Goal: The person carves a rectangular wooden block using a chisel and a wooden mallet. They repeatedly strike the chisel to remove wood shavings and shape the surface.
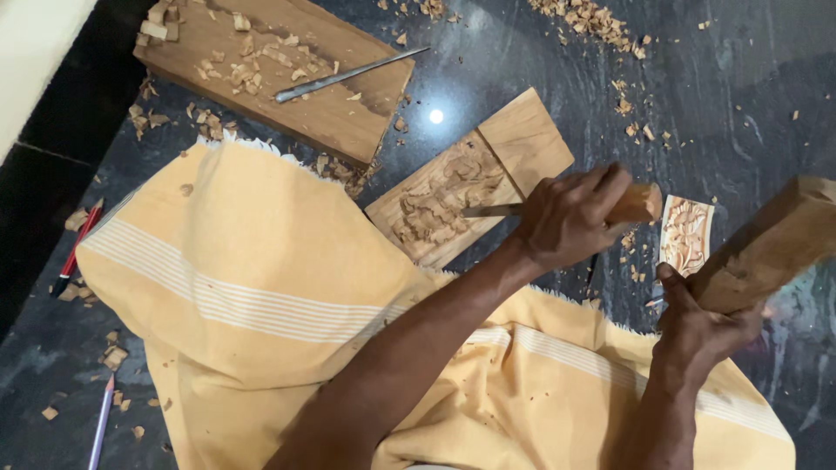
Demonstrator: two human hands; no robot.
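Wooden mallet [771, 244] cut off, chisel [557, 209] half-hidden

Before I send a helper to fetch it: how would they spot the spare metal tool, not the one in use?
Look to the large wooden plank on the dark floor, beyond the yellow cloth. A long, slim metal tool lies slantwise on it among wood chips. Unlike the chisel in the left hand, nobody holds it.
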